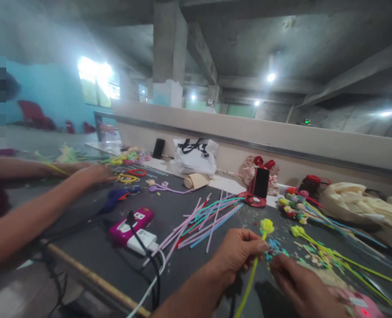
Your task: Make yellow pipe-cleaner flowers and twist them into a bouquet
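My left hand (237, 254) pinches the stem of a yellow pipe-cleaner flower (267, 226), its bloom upright above the fingertips and its stem hanging down towards me. Just right of it, apart from the stem, my right hand (297, 280) is closed with curled fingers; what they hold, if anything, is hidden. Small blue and green clippings (274, 247) lie on the dark table (93, 269) behind my hands. More yellow pipe-cleaner flowers (297, 231) with long stems lie to the right. Loose lilac, teal and blue pipe-cleaner stems (199, 221) are scattered left of my hands.
A magenta power strip (118, 232) with a white charger (141, 240) and cables lies at left. Another person's arms (66, 190) reach across the far left near scissors (127, 178). At the back stand a phone (261, 182), a white bag (196, 157) and a flower bundle (293, 205).
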A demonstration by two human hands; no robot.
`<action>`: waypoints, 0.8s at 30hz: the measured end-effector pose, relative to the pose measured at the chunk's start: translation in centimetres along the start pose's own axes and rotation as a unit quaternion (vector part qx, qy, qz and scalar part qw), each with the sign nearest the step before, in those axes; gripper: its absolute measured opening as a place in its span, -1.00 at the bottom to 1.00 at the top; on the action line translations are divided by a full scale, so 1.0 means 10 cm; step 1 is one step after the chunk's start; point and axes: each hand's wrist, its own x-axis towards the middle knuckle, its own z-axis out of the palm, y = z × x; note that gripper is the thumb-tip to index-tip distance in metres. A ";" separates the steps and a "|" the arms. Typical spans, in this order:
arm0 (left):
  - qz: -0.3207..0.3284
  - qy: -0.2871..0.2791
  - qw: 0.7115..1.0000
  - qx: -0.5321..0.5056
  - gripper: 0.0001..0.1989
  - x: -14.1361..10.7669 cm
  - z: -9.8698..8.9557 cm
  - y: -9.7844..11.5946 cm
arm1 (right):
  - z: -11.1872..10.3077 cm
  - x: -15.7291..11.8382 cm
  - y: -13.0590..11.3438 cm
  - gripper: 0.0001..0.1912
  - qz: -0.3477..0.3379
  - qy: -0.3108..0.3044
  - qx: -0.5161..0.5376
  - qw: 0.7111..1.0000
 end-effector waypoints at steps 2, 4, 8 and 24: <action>-0.014 -0.009 1.000 0.015 -0.83 -0.02 0.04 -0.03 | -0.14 -0.17 0.01 -0.81 0.053 -0.021 0.042 0.997; -0.025 -0.018 0.999 0.030 -0.84 -0.02 0.09 -0.06 | -0.26 -0.31 -0.01 -0.82 0.084 -0.033 0.102 0.991; -0.072 -0.036 0.995 0.061 -0.79 0.03 0.26 -0.17 | -0.33 -0.43 0.04 -0.77 0.113 -0.012 0.287 0.951; -0.120 -0.094 0.986 -0.061 -0.59 0.26 1.04 -0.46 | -0.53 -0.62 0.30 -0.81 0.120 0.196 0.525 0.819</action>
